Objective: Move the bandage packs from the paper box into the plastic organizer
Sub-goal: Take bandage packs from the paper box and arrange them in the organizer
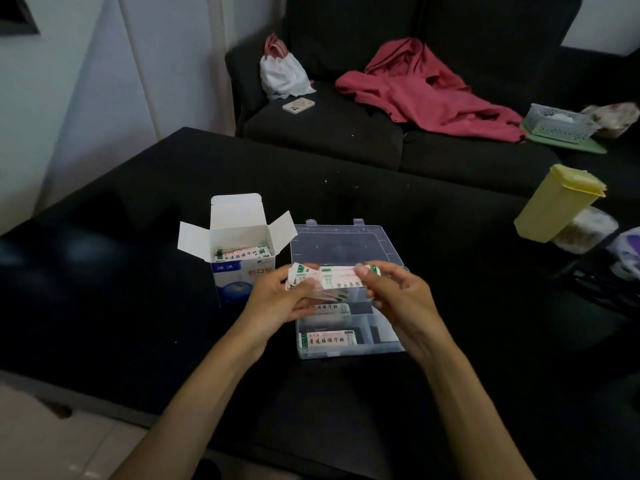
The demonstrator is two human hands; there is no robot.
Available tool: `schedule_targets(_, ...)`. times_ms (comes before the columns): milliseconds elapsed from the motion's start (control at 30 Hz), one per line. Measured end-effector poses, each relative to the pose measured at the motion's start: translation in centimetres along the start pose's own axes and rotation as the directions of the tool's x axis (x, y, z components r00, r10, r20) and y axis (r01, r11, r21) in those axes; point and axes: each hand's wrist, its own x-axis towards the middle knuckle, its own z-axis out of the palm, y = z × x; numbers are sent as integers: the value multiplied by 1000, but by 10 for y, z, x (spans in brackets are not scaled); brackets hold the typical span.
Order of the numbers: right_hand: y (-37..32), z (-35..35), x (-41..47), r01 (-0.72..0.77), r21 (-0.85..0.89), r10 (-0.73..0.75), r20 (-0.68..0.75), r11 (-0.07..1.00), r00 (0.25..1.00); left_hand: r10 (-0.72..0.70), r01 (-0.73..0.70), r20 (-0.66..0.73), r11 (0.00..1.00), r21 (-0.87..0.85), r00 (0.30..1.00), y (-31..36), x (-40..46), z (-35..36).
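Observation:
An open white and blue paper box (239,271) stands on the black table, with bandage packs (242,253) showing inside it. Right of it lies the clear plastic organizer (388,341), lid (346,244) folded back. White bandage packs (327,341) lie in its left compartments. Above the organizer, my left hand (280,299) and my right hand (398,292) hold a small bundle of bandage packs (341,277) between them, each pinching one end.
A yellow plastic container (557,202) lies at the table's right edge. Behind the table is a dark sofa with a red garment (433,91), a white bag (282,72), a phone (298,105) and a pale basket (557,124).

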Motion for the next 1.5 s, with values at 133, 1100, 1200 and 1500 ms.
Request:
schedule_targets(133,7,9,1,34,-229,-48,-54,973,997,-25,23,82,999,30,996,1,-1,3)
schedule_targets(1100,31,8,-5,193,-785,-96,169,589,981,158,-152,-186,987,43,970,-2,5,-11)
schedule_targets(1200,27,12,-10,245,-895,-144,205,372,968,11,-24,-122,993,-111,992,-1,4,-13)
schedule_targets(1500,27,10,-9,236,-943,-158,203,234,966,-52,39,-96,990,-133,994,2,2,-17)
